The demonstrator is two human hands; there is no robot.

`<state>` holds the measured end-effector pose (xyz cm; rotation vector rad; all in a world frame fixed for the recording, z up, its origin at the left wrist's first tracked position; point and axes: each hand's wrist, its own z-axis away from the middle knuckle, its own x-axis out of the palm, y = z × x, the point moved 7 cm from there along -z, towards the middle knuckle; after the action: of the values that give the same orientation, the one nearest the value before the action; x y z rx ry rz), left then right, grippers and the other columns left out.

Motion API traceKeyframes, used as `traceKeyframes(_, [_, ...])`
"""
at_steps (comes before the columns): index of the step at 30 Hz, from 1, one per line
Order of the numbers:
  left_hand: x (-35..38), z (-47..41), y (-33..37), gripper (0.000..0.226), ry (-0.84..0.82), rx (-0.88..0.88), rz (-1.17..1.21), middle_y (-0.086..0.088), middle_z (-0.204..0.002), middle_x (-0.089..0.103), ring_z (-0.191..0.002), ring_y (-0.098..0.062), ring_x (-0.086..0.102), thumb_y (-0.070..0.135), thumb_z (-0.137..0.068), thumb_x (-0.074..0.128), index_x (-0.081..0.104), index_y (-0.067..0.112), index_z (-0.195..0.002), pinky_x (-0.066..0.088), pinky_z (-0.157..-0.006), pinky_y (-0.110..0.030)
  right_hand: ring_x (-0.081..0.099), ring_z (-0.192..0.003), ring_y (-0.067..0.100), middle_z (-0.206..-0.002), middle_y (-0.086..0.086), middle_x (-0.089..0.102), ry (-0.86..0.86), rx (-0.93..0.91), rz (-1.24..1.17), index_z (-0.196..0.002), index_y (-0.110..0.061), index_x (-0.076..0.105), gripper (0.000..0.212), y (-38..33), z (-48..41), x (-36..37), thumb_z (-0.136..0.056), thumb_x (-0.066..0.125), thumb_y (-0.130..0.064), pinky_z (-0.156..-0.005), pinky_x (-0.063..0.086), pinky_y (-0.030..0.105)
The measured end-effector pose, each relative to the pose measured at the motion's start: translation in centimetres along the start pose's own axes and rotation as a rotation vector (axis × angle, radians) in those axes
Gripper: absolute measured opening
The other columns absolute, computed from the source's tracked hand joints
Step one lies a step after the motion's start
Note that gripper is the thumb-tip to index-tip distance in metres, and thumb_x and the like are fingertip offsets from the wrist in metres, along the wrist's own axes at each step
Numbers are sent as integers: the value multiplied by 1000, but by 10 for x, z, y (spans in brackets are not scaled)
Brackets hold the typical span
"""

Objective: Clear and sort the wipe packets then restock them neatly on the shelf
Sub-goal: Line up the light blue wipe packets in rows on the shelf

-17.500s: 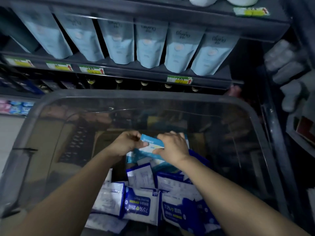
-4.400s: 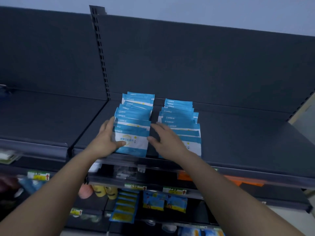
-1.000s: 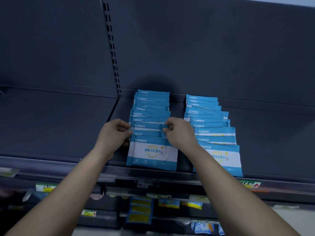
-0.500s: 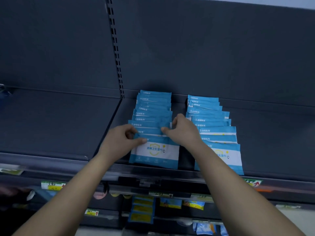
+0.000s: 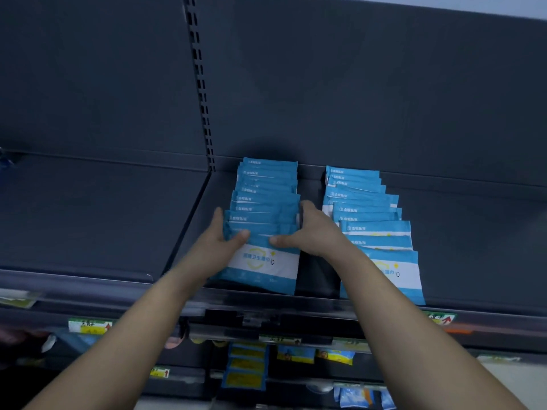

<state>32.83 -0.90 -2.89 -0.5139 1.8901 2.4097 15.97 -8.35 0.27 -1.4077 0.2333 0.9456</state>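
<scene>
Two rows of blue-and-white wipe packets lie overlapped on a dark shelf [image 5: 473,232]. The left row [image 5: 266,187] runs from the back wall to the shelf's front edge, and the right row [image 5: 367,208] lies beside it. My left hand [image 5: 220,241] grips the left side of the left row's front packets, thumb on top. My right hand [image 5: 310,232] grips the same packets from the right side, thumb on top. The frontmost packet [image 5: 263,267] shows its white label below my thumbs.
A slotted upright [image 5: 201,84] splits the dark back panel. The shelf section on the left [image 5: 88,208] is bare. Below the front rail [image 5: 266,306] hang price tags [image 5: 90,326] and lower shelves with small yellow and blue packets [image 5: 245,365].
Both hands have slid along the sides of the left row and now clamp its front packets with thumbs on top. The rows have stayed in place.
</scene>
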Motion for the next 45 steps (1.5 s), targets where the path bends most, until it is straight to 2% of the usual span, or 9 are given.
traceKeyframes(4, [16,-9,-5,83,-62,-38,88,14,-147,36,-126,-10,47,50,-91,53,0,33,-153,37,-105,-28,56,-112,13,-122,-9,56,10,0,-98,-134,-21,39,71,-1,-7,6,-77,76,-44,-94,47,32])
traceKeyframes(9, [1,-27,10,76,52,-64,97,6,-158,18,-143,-15,24,53,-96,40,3,22,-154,24,-108,-28,44,-123,17,-136,-9,43,87,67,-322,-147,-19,28,54,4,-12,4,-100,42,-42,-92,36,26])
traceKeyframes(14, [-5,-58,19,78,13,-95,190,7,-150,38,-132,-13,43,66,-88,43,27,23,-150,27,-111,-29,39,-114,9,-130,-13,39,126,87,-438,-148,-20,28,47,3,-30,6,-104,32,-36,-93,32,24])
traceKeyframes(18, [5,-69,24,50,-29,-140,350,2,-101,70,-91,-12,67,59,-94,39,62,20,-115,54,-75,-28,40,-129,13,-148,-6,39,114,89,-502,-149,-22,31,46,3,-44,12,-104,34,-34,-107,32,28])
traceKeyframes(27, [0,-84,28,61,23,-134,406,2,-99,69,-88,-12,67,65,-92,31,58,21,-124,53,-69,-27,49,-119,13,-131,-10,49,129,96,-561,-143,-22,36,41,5,-69,9,-104,36,-32,-104,39,31])
traceKeyframes(35, [7,-86,29,69,-72,-102,369,1,-109,70,-95,-12,68,73,-87,26,58,26,-125,54,-76,-28,30,-141,18,-155,-2,29,94,121,-387,-153,-20,19,54,4,-72,13,-104,33,-36,-117,24,34])
traceKeyframes(39, [0,-89,34,61,-39,-52,368,3,-110,68,-101,-13,65,70,-90,26,61,28,-118,52,-89,-33,45,-122,13,-129,-10,45,122,33,-261,-146,-14,33,43,-7,-63,0,-104,34,-25,-99,34,25])
traceKeyframes(43, [-16,-97,49,58,159,115,4,11,-138,44,-121,-10,48,55,-94,44,40,23,-143,40,-100,-30,50,-123,22,-133,4,55,305,-105,29,-136,-11,47,39,-18,-52,-35,-98,41,-17,-100,40,32])
traceKeyframes(45, [-11,-94,66,49,199,228,-215,2,-137,45,-123,-14,47,40,-95,52,45,18,-139,37,-98,-26,48,-123,25,-134,7,55,359,-131,137,-134,-14,51,38,-15,-43,-55,-97,43,-16,-98,39,32])
